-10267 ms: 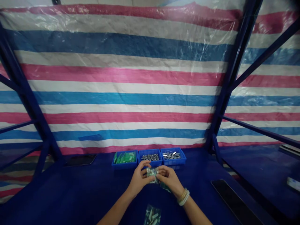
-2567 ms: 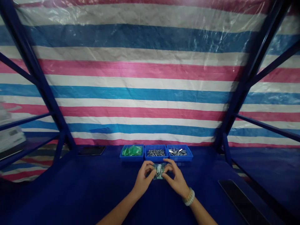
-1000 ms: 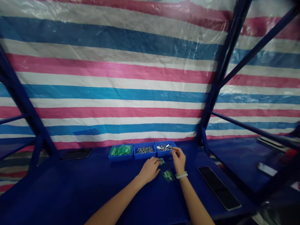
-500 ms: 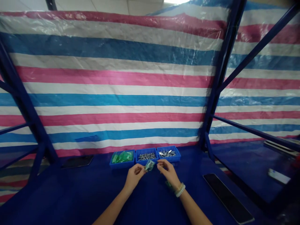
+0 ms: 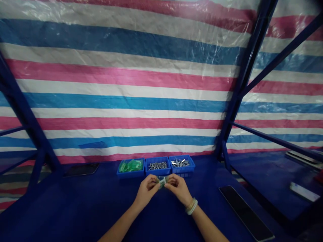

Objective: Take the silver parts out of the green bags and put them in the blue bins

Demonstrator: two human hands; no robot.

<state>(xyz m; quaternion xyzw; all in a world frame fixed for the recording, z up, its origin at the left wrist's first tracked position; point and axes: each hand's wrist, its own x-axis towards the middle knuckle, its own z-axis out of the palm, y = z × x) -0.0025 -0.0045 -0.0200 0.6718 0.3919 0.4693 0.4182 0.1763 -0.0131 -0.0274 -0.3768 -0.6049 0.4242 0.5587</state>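
A small clear, green-tinted plastic bag [image 5: 162,182] is stretched between my two hands, just in front of the blue bins. My left hand [image 5: 147,189] pinches its left side between thumb and fingers. At the opposite side, my right hand [image 5: 178,188], with a beaded bracelet on the wrist, grips it in the same way. Something pale shows at the bag, but its detail is too small to make out. Behind the hands stand three blue bins: one with green plastic bags [image 5: 131,165], one with small dark metal pieces [image 5: 158,166], one with silvery metal pieces [image 5: 180,163].
A large black phone or tablet [image 5: 244,211] lies on the blue table [image 5: 75,208] at the right. Another dark flat device [image 5: 82,169] rests at the back left. Blue metal posts [image 5: 233,97] flank a striped plastic sheet [image 5: 131,104] behind the bins.
My right hand has moved left and closed on the bag, which only my left hand held before. The view has tilted slightly downward. A green item near my right wrist no longer shows.
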